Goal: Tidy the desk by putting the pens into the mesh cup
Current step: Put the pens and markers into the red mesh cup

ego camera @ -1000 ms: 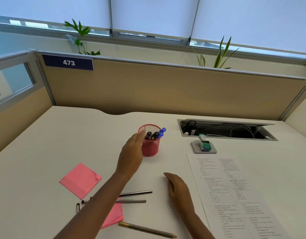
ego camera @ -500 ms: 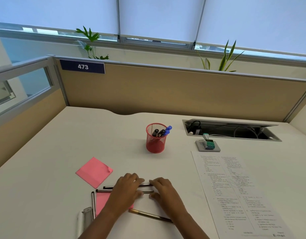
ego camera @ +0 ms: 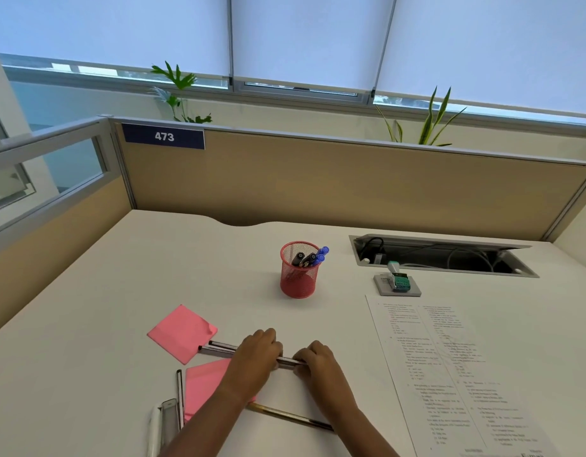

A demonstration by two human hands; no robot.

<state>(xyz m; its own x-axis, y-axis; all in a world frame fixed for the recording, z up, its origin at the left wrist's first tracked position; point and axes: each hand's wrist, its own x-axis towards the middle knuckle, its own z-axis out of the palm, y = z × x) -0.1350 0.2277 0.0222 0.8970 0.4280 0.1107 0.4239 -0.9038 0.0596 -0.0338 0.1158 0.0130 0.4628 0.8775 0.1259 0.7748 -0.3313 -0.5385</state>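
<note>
1. Two dark pens (ego camera: 223, 347), lying side by side on the table (ego camera: 87, 324), nearer the viewer than the mesh cup (ego camera: 297, 275); their left ends rest on a pink sticky note (ego camera: 181, 332).
2. Left hand (ego camera: 257, 354), palm down across the pens' middle, fingers (ego camera: 268, 338) curled over them.
3. Right hand (ego camera: 318, 361), fingers closed on the pens' right end.
4. Mesh cup, red, upright, holding black and blue-capped pens (ego camera: 313, 257).
5. Gold-tipped pen (ego camera: 291, 417), nearest the viewer, apart from both hands.
6. Second pink note (ego camera: 204, 384), partly beneath the left forearm.
7. Printed sheet (ego camera: 450, 374), right of the cup.
</note>
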